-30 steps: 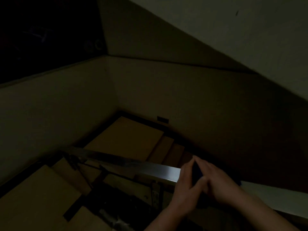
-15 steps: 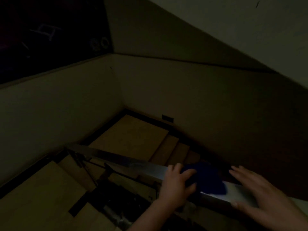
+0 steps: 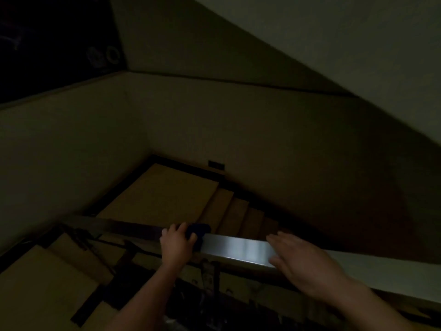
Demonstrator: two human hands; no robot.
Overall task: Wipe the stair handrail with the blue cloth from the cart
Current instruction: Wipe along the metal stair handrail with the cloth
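A flat metal stair handrail (image 3: 238,248) runs across the lower part of the dim head view, sloping down to the left. My left hand (image 3: 175,244) is closed around the rail with the dark blue cloth (image 3: 198,229) bunched under its fingers, pressed against the rail's top. Only the cloth's right part shows past the fingers. Further right, my right hand (image 3: 303,263) hovers flat with fingers spread, just over the rail's near edge, holding nothing.
Wooden stair treads (image 3: 236,213) descend beyond the rail to a landing (image 3: 162,194) in the corner. Plain walls (image 3: 262,139) close in behind and on the left. Dark balusters and brackets (image 3: 210,275) sit beneath the rail. More steps (image 3: 38,283) lie at the lower left.
My left hand has slid the cloth leftward down the rail. My right hand let go of the cloth and now hovers open over the rail's right part.
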